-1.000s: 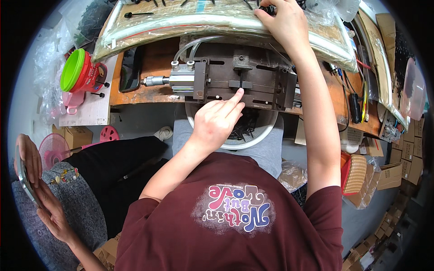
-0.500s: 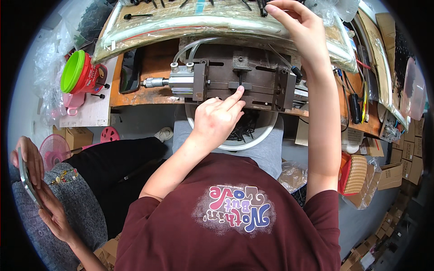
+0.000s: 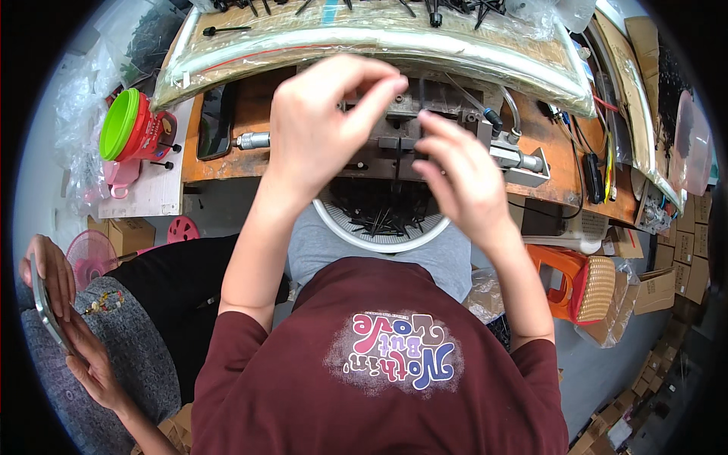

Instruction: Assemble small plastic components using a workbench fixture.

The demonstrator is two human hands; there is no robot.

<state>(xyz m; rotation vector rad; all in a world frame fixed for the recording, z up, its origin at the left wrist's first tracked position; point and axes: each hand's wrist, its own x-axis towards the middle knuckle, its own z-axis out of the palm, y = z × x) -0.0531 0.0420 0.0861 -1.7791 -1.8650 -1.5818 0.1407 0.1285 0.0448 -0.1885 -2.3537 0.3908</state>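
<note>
My left hand (image 3: 322, 133) and my right hand (image 3: 462, 178) meet over a grey metal fixture (image 3: 455, 102) with an air cylinder on the wooden bench (image 3: 258, 163). A thin black plastic strip (image 3: 421, 91) stands up from my right fingertips. My left thumb and forefinger are pinched close beside the strip, and I cannot tell whether they touch it. Below both hands, a white round basin (image 3: 379, 244) in my lap holds several black strips.
A plastic-wrapped shelf (image 3: 364, 45) with more black strips runs above the fixture. Green and red lids (image 3: 125, 125) and a black phone (image 3: 216, 121) lie at the left. Another person's hands (image 3: 53, 303) hold a phone lower left. An orange stool (image 3: 565, 277) and cardboard boxes (image 3: 686, 243) stand at the right.
My right hand came down from the upper shelf to the fixture with a black strip. My left hand lifted off the fixture's front and rose to meet it.
</note>
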